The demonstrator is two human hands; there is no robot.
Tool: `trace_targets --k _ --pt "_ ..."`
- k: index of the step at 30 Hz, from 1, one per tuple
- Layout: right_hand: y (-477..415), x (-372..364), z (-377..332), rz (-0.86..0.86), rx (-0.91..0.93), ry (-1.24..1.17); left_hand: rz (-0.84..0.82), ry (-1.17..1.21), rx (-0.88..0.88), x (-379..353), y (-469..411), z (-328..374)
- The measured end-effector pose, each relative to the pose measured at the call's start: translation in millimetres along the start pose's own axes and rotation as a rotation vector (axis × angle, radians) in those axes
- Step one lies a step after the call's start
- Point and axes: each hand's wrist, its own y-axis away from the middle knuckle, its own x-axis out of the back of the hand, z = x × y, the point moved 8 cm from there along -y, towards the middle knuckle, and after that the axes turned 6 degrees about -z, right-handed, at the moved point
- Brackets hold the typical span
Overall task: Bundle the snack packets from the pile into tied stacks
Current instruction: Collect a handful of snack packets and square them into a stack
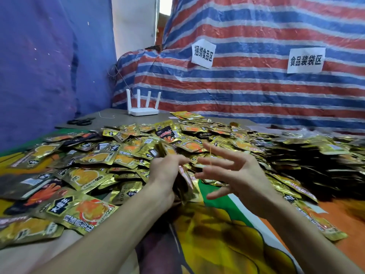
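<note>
The stack of packets stands on edge at the near rim of the pile on the counter. Its long axis runs from the pile down toward the person. The left grip is curled round the stack, grasping it. The right grip, just beside it, is released, its fingers spread wide with a thin rubber band stretched across them.

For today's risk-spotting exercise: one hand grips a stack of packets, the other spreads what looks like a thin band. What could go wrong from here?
1. The thin band, stretched over the spread fingers of the right hand, could slip off or snap.
2. The stack is gripped only by the left hand; packets might fan out and drop into the pile.
</note>
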Motion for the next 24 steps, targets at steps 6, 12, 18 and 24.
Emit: trace_targets --k 6,12,18,24 --pt "1 -40 6 -0.010 0.026 0.407 0.111 0.273 -0.214 8 0 16" --pt "1 -24 1 0.171 0.092 0.347 -0.138 0.327 -0.084 -18 5 4" --pt "3 -19 0 0.225 0.105 0.386 -0.223 0.310 0.019 -32 11 -7" --pt "-1 -17 3 0.234 0.103 0.413 -0.173 0.328 0.046 -28 10 -9"
